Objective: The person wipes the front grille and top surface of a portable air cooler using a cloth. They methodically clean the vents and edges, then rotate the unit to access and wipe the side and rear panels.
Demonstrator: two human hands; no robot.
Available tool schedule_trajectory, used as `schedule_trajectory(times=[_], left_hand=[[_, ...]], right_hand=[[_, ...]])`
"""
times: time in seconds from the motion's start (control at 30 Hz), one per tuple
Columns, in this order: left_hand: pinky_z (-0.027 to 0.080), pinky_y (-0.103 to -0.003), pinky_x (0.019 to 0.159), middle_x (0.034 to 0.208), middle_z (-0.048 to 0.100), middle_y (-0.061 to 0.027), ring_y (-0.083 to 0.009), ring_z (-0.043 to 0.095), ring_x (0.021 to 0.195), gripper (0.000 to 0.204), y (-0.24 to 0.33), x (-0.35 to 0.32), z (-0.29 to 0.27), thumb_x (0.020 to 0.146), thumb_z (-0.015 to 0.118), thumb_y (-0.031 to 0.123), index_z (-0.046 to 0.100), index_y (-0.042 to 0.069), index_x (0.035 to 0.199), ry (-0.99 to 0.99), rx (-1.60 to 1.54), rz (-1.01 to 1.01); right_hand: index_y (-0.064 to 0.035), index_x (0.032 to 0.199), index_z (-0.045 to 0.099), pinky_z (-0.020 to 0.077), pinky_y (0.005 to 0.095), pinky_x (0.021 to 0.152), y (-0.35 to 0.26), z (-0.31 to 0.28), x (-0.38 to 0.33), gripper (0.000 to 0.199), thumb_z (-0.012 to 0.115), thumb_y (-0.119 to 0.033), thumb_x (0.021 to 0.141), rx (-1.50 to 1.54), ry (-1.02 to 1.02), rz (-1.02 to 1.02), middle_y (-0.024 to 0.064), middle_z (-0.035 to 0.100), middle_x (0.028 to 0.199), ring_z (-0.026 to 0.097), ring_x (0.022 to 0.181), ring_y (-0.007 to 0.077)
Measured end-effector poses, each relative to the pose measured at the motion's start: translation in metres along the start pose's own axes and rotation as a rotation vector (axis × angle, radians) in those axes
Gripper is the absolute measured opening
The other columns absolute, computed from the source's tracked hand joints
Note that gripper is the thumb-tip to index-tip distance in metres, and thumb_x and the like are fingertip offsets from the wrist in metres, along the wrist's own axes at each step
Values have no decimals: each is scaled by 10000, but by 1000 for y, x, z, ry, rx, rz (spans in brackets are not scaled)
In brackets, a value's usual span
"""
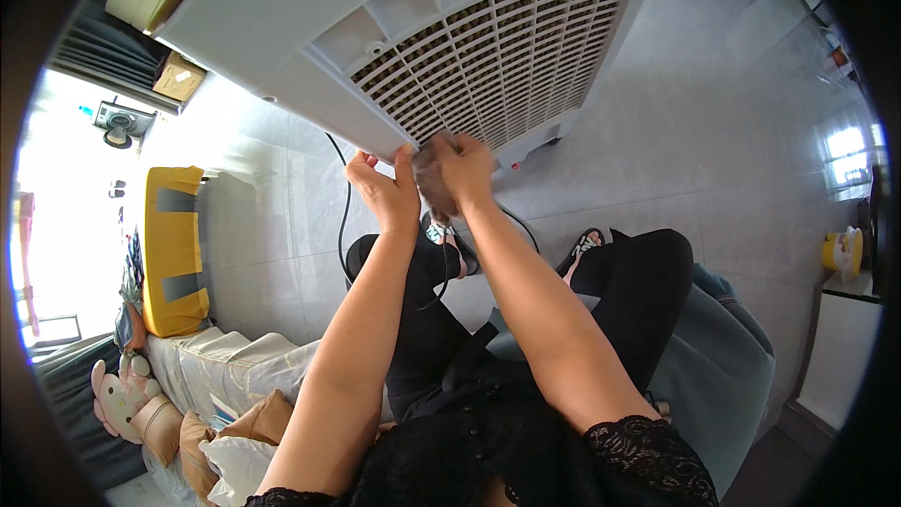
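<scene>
A large white air cooler (291,28) with a slatted grille (497,47) over a brown honeycomb pad stands tilted in view in front of me. My right hand (465,172) is closed on a grey-brown cloth (433,182), bunched against the lower end of the grille and slightly blurred. Just to its left, my left hand (389,195) grips the cooler's lower edge, thumb up and fingers curled. A thin black cord (345,216) hangs beside the left hand and loops down near my feet.
I sit on a grey-blue seat (709,366). At left are a yellow plastic stool (176,310), a covered sofa (230,357) with cushions and a plush toy (122,399). A cardboard box (178,77) lies behind the cooler. A white cabinet (838,357) bearing a yellow tub (842,252) stands right.
</scene>
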State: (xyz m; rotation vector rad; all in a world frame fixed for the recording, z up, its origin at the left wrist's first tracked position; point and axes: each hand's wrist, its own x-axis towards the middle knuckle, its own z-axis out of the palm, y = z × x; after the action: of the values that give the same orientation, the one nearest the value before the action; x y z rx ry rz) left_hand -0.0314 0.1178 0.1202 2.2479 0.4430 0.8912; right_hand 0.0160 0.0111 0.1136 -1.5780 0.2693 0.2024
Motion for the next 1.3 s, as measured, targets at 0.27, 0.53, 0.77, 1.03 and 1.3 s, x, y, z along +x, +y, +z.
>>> schedule_trajectory(times=[0.27, 0.53, 0.77, 1.03, 1.3], left_hand=[[405, -426, 943, 1166, 439, -165, -270, 487, 1059, 604, 0, 0, -1, 878, 712, 357, 376, -20, 1209, 10, -13, 16], [403, -435, 942, 1179, 432, -169, -281, 474, 1080, 596, 1, 1, 1, 878, 709, 350, 369, -19, 1198, 20, -42, 9], [387, -450, 941, 1227, 400, -168, -298, 450, 1109, 604, 9, -2, 5, 882, 700, 330, 344, -7, 1235, 13, -43, -33], [330, -460, 1029, 1334, 331, -175, -311, 383, 1228, 938, 21, -10, 21, 734, 838, 364, 236, -14, 1347, 37, -226, -212], [448, -336, 911, 1255, 432, -175, -221, 488, 1099, 749, 16, -38, 42, 793, 806, 288, 378, -37, 1315, -20, -263, -912]], right_hand=[[26, 874, 726, 495, 312, 603, 9, -12, 10, 220, 723, -187, 819, 377, -83, 128, 114, 700, 734, 648, 646, 173], [46, 864, 720, 502, 329, 565, 37, 0, 15, 224, 738, -168, 802, 159, -127, 110, 111, 693, 722, 637, 594, 160], [33, 831, 719, 484, 300, 551, 33, 7, 0, 185, 752, -144, 785, 66, 21, 51, 99, 686, 689, 628, 579, 179], [36, 832, 718, 506, 325, 576, 31, -15, 28, 182, 743, -137, 783, 533, 264, 69, 111, 700, 715, 638, 588, 189], [12, 799, 701, 457, 302, 496, 65, -14, 35, 169, 744, -151, 816, 651, 70, 123, 72, 662, 661, 582, 547, 128]])
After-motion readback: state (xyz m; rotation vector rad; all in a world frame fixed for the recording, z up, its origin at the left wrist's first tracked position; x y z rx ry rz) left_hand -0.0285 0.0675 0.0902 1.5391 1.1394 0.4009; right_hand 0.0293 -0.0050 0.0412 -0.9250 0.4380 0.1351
